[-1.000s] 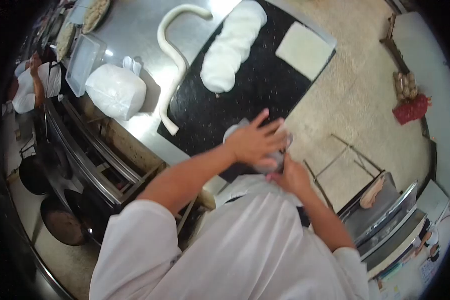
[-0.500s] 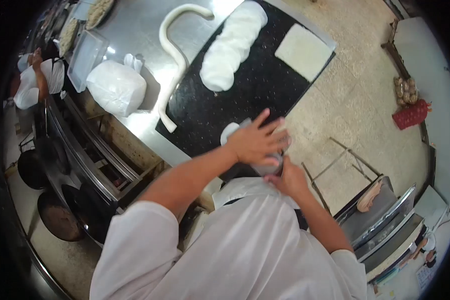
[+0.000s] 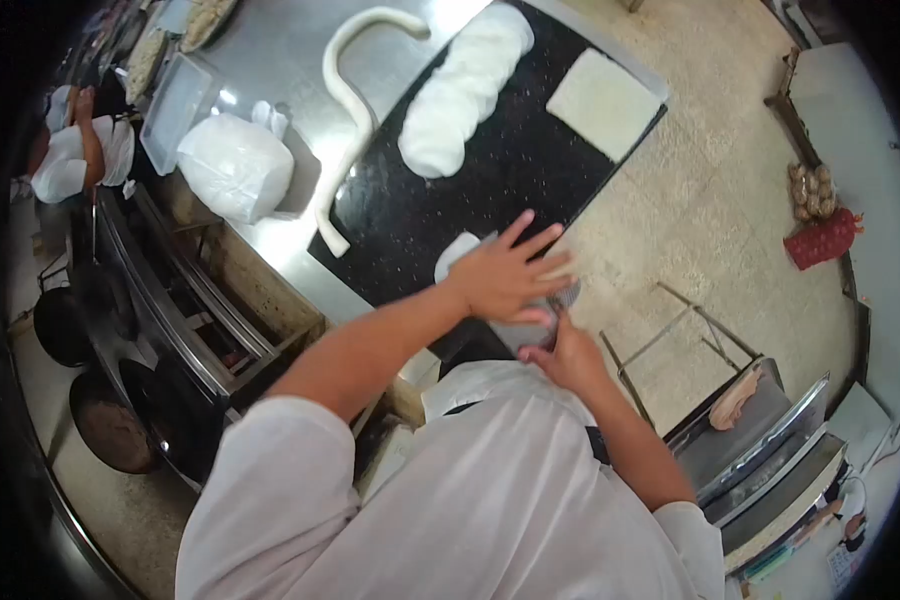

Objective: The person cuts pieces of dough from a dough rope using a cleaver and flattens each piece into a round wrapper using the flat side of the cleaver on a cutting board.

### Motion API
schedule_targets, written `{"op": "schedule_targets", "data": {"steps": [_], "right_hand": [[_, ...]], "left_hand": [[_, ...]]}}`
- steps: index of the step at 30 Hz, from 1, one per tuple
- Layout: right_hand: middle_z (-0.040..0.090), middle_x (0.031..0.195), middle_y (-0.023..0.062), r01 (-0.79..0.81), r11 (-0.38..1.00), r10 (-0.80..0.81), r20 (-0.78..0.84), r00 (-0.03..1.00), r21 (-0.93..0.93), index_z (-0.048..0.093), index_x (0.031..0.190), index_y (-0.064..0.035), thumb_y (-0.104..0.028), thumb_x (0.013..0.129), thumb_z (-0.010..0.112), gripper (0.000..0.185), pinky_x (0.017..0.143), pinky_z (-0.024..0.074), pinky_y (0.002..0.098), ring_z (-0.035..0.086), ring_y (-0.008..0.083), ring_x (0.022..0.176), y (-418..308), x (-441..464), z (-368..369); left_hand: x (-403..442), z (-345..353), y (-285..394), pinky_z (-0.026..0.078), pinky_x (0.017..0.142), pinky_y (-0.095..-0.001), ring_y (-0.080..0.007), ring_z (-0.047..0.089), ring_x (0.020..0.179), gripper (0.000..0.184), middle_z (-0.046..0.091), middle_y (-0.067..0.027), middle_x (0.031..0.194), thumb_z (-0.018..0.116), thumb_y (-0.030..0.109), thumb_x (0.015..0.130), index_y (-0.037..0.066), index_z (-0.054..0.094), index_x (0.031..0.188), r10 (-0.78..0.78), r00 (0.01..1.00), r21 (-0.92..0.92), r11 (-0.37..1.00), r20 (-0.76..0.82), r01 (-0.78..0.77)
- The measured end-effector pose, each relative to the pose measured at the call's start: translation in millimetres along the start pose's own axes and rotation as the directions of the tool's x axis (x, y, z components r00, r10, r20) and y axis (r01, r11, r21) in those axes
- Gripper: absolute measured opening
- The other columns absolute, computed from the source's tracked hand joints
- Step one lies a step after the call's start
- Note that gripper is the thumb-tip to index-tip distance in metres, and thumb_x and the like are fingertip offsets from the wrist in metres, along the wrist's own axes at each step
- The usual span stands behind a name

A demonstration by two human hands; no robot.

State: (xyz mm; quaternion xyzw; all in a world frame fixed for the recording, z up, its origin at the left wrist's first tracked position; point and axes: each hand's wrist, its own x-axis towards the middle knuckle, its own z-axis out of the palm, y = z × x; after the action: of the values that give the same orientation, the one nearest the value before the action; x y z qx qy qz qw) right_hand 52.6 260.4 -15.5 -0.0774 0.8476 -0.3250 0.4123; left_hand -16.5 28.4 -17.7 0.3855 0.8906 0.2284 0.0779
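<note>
My left hand (image 3: 510, 282) lies palm down with its fingers spread, over a broad grey cleaver-like blade (image 3: 520, 338) at the near edge of the black board (image 3: 370, 240). My right hand (image 3: 570, 352) is closed at the right end of that blade; its handle is mostly hidden. A white dough disc (image 3: 456, 255) shows partly beside my left hand. Farther up the board is a row of overlapping thin white dough rounds (image 3: 460, 95). A long curved dough rope (image 3: 342, 165) runs along the board's left side and onto the metal table.
A white square cloth-like sheet (image 3: 605, 105) lies at the board's right corner. Left stand a tied white plastic bag (image 3: 235, 165), a clear tray (image 3: 175, 115) and stove woks (image 3: 115, 425). Another person (image 3: 85, 150) is at far left. A metal stand (image 3: 685, 330) occupies the right.
My left hand stays spread over the blade and has shifted slightly. My right hand keeps its grip at the blade's end. The whole view has moved a little.
</note>
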Motion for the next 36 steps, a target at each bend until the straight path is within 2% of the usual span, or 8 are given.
{"op": "schedule_targets", "data": {"steps": [9,13,18,23,27,29,31,36], "right_hand": [[0.071,0.099,0.0309,0.135,0.982,-0.15,-0.118,0.982,-0.131,0.054,0.116,0.0021,-0.042,0.08,0.084,0.064,0.083,0.0552,0.0526,0.07,0.048,0.096,-53,46,-76],[0.071,0.099,0.0303,0.185,0.981,-0.188,0.074,0.979,0.051,0.056,0.12,0.0027,-0.043,0.08,0.084,0.067,0.085,0.0551,0.0525,0.07,0.0473,0.098,-19,21,-1],[0.072,0.098,0.0292,-0.06,0.992,0.057,-0.027,0.998,-0.114,0.056,0.119,0.0003,-0.042,0.08,0.084,0.064,0.084,0.0557,0.0528,0.071,0.046,0.098,-61,25,-47],[0.072,0.095,0.0288,0.002,0.969,-0.047,-0.174,0.984,-0.246,0.054,0.119,0.0005,-0.04,0.08,0.084,0.063,0.079,0.0561,0.0539,0.072,0.0465,0.093,-68,51,-83],[0.071,0.092,0.0303,-0.039,0.991,-0.005,-0.332,0.943,-0.127,0.05,0.121,0.0042,-0.036,0.083,0.082,0.064,0.075,0.0559,0.0535,0.071,0.0495,0.089,-45,18,-37],[0.07,0.091,0.0315,-0.072,0.996,0.054,-0.287,0.957,-0.053,0.049,0.121,0.0057,-0.034,0.085,0.08,0.062,0.074,0.0553,0.0534,0.07,0.0509,0.088,-31,-22,-4],[0.07,0.086,0.03,-0.085,0.992,0.057,-0.262,0.963,-0.097,0.05,0.122,0.0061,-0.032,0.085,0.081,0.061,0.074,0.0552,0.0521,0.071,0.049,0.086,-22,-71,18],[0.07,0.089,0.0292,-0.208,0.972,0.18,-0.223,0.958,-0.107,0.056,0.116,0.0,-0.029,0.086,0.079,0.048,0.075,0.0533,0.0549,0.068,0.0515,0.087,-24,-106,2]], "left_hand": [[41,-35,-59,0.017,0.122,-0.0642,-0.0355,0.032,0.151,0.07,0.045,-0.0097,0.159,0.057,0.068,0.091,0.022,0.06,0.144,-0.014,0.973,0.211,0.975,-0.23,0.064],[-39,-9,-21,0.015,0.123,-0.0653,-0.0353,0.03,0.153,0.078,0.042,-0.0095,0.162,0.053,0.073,0.089,0.023,0.054,0.149,-0.003,1.0,0.136,0.991,-0.018,0.005],[12,-26,-49,0.015,0.122,-0.0661,-0.0341,0.035,0.15,0.071,0.047,-0.0082,0.157,0.055,0.073,0.09,0.026,0.06,0.144,0.073,0.992,0.29,0.956,-0.108,-0.039],[48,-45,-73,0.018,0.122,-0.0657,-0.0347,0.039,0.147,0.074,0.052,-0.0097,0.151,0.063,0.069,0.086,0.025,0.057,0.146,0.116,0.959,0.3,0.953,-0.257,-0.035],[44,-61,-58,0.042,0.109,-0.0525,-0.0362,0.055,0.131,0.072,0.064,-0.0125,0.132,0.067,0.069,0.085,0.017,0.064,0.135,0.016,0.867,0.241,0.963,-0.497,0.121],[23,-84,-33,0.053,0.093,-0.0503,-0.038,0.067,0.11,0.073,0.072,-0.0169,0.113,0.068,0.071,0.083,0.01,0.069,0.121,-0.587,0.804,-0.107,0.797,0.091,0.594],[-10,-65,-32,0.057,0.077,-0.0504,-0.0383,0.073,0.085,0.069,0.074,-0.0184,0.091,0.067,0.075,0.082,0.006,0.072,0.086,-0.441,0.834,-0.212,0.827,0.332,0.521],[-63,-44,-9,0.057,0.074,-0.0439,-0.0365,0.073,0.081,0.043,0.073,-0.0173,0.085,0.08,0.045,0.084,0.004,0.073,0.096,-0.646,0.763,-0.395,0.695,0.023,0.601]]}}
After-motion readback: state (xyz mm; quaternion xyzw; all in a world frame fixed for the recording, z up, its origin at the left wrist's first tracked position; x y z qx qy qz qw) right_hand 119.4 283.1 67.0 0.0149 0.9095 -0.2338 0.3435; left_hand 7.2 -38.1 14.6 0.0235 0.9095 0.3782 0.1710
